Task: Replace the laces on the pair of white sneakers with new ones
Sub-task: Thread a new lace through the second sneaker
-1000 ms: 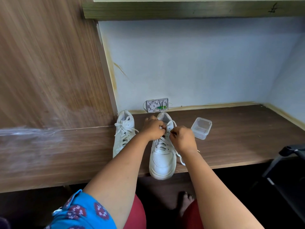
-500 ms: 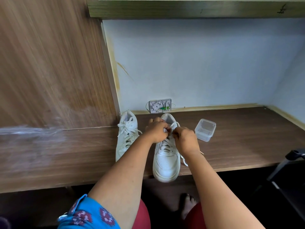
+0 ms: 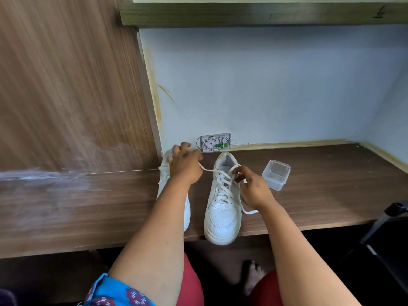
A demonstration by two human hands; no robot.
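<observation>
Left hand (image 3: pixel 185 165): fingers curled round lace (image 3: pixel 221 184) end, strand drawn taut toward frame centre-left. Right hand (image 3: pixel 254 187): pinches other lace strand at upper eyelets. Laced sneaker (image 3: pixel 221 212): frame centre, toe overhanging front edge of wooden shelf (image 3: pixel 331 191). Second sneaker (image 3: pixel 186 208): just left, mostly hidden under left forearm. Clear plastic container (image 3: pixel 276 174): right of right hand, apart. Bare shelf stretches right to corner wall. Wall socket box (image 3: pixel 215 142): behind sneakers.
</observation>
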